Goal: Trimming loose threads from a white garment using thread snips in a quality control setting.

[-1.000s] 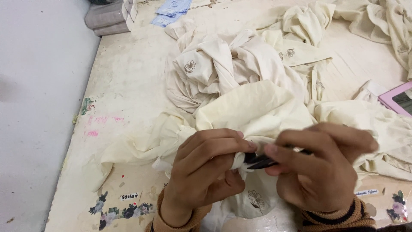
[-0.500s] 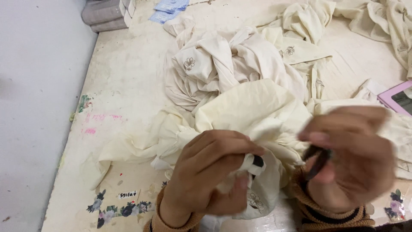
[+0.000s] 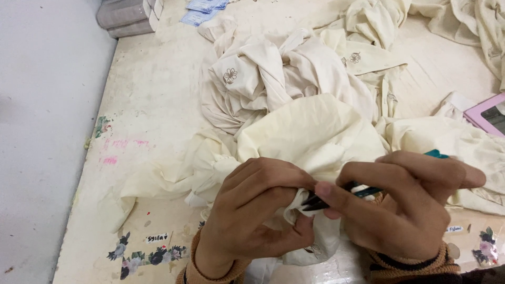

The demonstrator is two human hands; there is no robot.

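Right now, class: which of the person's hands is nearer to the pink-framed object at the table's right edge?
The right hand. It holds a small teal-handled tool just below and left of the pink-framed object. The left hand pinches cream fabric farther left.

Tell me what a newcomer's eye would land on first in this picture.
First, the two hands low in the middle: the left hand pinches a fold of cream fabric while the right hand holds small dark teal-handled snips against it. Behind them a heap of cream garments with embroidered flowers spreads across the worn, stained table, with a pink-framed object at the right edge.
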